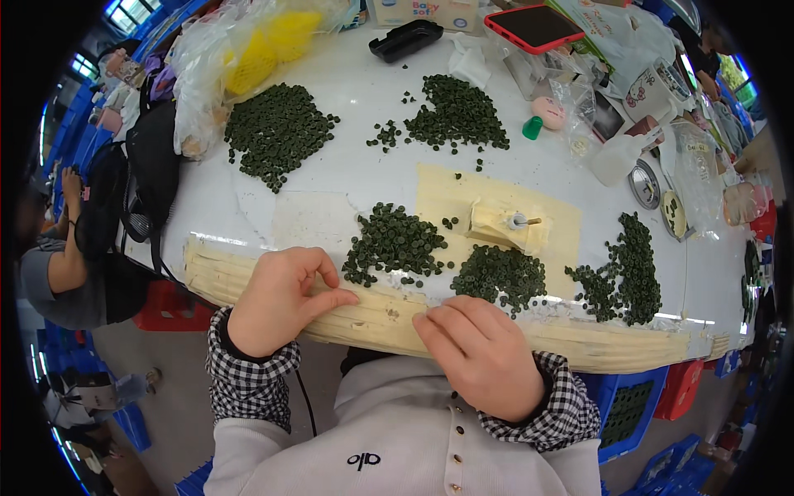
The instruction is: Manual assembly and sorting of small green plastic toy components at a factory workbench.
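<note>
My left hand [281,299] rests at the table's padded front edge, beside a pile of small dark green ring-shaped pieces [393,240]. Its thumb and forefinger stand a little apart, with nothing visible between them. Opposite it, my right hand [488,351] is closed, fingertips bunched over the edge; whatever they hold is hidden or too small to make out. Just beyond the right hand lies another green pile [500,274]. Behind that pile stands a cream-taped block fixture [500,225] with a thin metal pin [523,221] sticking out.
More green piles lie at far left [277,132], far middle [459,114] and right [633,269]. Tan padding [595,347] lines the front edge. A red-cased phone [533,26], a black case [405,41], a cup [653,93] and plastic bags crowd the back. A co-worker sits left.
</note>
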Demonstrator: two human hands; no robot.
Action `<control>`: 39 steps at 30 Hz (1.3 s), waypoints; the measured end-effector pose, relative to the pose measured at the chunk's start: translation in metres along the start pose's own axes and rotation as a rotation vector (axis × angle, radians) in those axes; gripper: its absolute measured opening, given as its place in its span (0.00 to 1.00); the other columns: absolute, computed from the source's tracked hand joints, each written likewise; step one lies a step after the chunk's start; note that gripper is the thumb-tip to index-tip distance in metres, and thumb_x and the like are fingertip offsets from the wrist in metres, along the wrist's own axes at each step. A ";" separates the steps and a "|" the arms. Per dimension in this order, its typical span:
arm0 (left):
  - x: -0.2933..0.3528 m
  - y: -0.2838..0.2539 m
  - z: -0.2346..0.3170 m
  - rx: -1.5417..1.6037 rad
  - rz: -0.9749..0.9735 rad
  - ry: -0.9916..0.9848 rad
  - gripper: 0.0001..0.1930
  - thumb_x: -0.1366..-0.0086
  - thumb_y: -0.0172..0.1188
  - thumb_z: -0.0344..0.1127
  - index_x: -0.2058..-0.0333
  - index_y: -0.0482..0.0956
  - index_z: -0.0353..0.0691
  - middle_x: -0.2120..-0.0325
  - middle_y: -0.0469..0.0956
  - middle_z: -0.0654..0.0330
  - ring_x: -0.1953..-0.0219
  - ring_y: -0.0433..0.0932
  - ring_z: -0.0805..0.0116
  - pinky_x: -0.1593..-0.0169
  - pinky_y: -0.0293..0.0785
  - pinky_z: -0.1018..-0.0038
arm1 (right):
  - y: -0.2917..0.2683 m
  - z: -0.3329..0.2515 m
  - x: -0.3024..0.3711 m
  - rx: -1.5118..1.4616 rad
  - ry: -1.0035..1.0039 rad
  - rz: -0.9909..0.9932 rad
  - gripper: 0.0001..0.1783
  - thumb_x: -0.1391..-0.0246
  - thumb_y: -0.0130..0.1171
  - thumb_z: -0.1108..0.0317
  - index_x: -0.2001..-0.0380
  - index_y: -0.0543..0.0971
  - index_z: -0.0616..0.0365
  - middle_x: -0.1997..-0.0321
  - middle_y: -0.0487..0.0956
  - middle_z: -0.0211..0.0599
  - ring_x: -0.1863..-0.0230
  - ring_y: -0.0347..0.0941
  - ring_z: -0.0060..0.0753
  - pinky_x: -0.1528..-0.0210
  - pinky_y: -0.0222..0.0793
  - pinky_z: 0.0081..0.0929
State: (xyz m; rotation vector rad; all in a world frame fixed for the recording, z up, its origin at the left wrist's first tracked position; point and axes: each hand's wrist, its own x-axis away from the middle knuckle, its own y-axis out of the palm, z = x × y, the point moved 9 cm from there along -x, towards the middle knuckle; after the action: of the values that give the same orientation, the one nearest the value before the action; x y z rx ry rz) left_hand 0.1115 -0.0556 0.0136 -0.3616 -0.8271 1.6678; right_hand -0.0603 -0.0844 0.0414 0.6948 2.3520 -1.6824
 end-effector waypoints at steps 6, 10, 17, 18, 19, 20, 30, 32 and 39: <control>-0.019 0.004 0.010 -0.098 -0.057 0.124 0.13 0.53 0.68 0.35 0.80 0.74 0.33 0.88 0.64 0.58 0.85 0.62 0.67 0.79 0.61 0.73 | 0.025 -0.014 -0.018 0.198 -0.047 -0.116 0.22 0.59 0.50 0.69 0.58 0.72 0.73 0.62 0.70 0.43 0.56 0.67 0.37 0.53 0.67 0.25; -0.031 0.004 0.013 -0.016 -0.011 0.203 0.11 0.52 0.68 0.32 0.80 0.73 0.33 0.92 0.53 0.65 0.87 0.51 0.78 0.82 0.50 0.77 | 0.033 -0.012 -0.030 0.226 -0.031 -0.115 0.23 0.58 0.49 0.70 0.57 0.71 0.73 0.59 0.70 0.44 0.55 0.67 0.38 0.52 0.66 0.25; -0.032 -0.005 0.000 0.191 -0.004 0.101 0.10 0.43 0.62 0.35 0.74 0.74 0.35 0.90 0.54 0.72 0.87 0.49 0.81 0.82 0.49 0.80 | 0.019 -0.006 -0.033 0.128 -0.017 -0.043 0.22 0.58 0.50 0.71 0.57 0.71 0.73 0.57 0.70 0.46 0.55 0.68 0.39 0.53 0.67 0.26; -0.029 -0.003 -0.007 0.573 -0.048 0.080 0.09 0.40 0.58 0.36 0.71 0.73 0.35 0.88 0.54 0.72 0.87 0.50 0.81 0.82 0.50 0.81 | 0.014 -0.004 -0.029 0.079 -0.012 -0.018 0.21 0.59 0.50 0.72 0.58 0.72 0.72 0.58 0.71 0.45 0.56 0.68 0.39 0.55 0.68 0.26; -0.025 0.001 -0.014 0.955 -0.095 0.056 0.09 0.37 0.53 0.37 0.68 0.72 0.35 0.86 0.55 0.72 0.86 0.50 0.81 0.82 0.50 0.81 | 0.009 -0.001 -0.025 0.031 -0.005 0.008 0.21 0.60 0.51 0.73 0.59 0.73 0.71 0.59 0.71 0.45 0.58 0.69 0.39 0.57 0.69 0.26; -0.021 0.006 -0.016 1.336 -0.144 0.028 0.10 0.34 0.49 0.37 0.65 0.71 0.36 0.84 0.55 0.73 0.86 0.51 0.81 0.82 0.51 0.82 | 0.004 0.002 -0.021 -0.016 0.003 0.034 0.20 0.60 0.52 0.74 0.60 0.73 0.71 0.60 0.72 0.45 0.59 0.70 0.39 0.59 0.70 0.26; 0.001 0.103 0.042 2.210 -0.208 -0.417 0.17 0.31 0.38 0.34 0.49 0.64 0.30 0.56 0.68 0.52 0.54 0.68 0.65 0.50 0.67 0.73 | -0.047 0.013 0.005 -0.145 0.138 0.387 0.16 0.68 0.65 0.80 0.69 0.78 0.62 0.74 0.74 0.35 0.75 0.70 0.35 0.75 0.67 0.25; 0.002 0.113 0.050 2.134 -0.276 -0.402 0.18 0.31 0.37 0.33 0.47 0.62 0.30 0.53 0.67 0.50 0.49 0.66 0.62 0.45 0.65 0.71 | -0.050 0.022 0.007 -0.110 0.191 0.394 0.14 0.67 0.65 0.80 0.70 0.78 0.62 0.74 0.73 0.35 0.75 0.70 0.35 0.76 0.66 0.25; 0.002 0.118 0.057 1.788 -0.313 -0.321 0.18 0.35 0.46 0.25 0.47 0.64 0.29 0.52 0.69 0.54 0.48 0.68 0.68 0.43 0.66 0.77 | -0.056 0.046 0.023 -0.120 0.357 0.442 0.13 0.64 0.64 0.81 0.70 0.78 0.61 0.75 0.73 0.36 0.75 0.70 0.34 0.75 0.66 0.25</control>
State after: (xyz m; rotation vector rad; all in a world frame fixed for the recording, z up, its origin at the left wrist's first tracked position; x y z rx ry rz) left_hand -0.0109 -0.0802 -0.0272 1.2087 0.5654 1.5545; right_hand -0.1126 -0.1354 0.0637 1.4637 2.2536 -1.3004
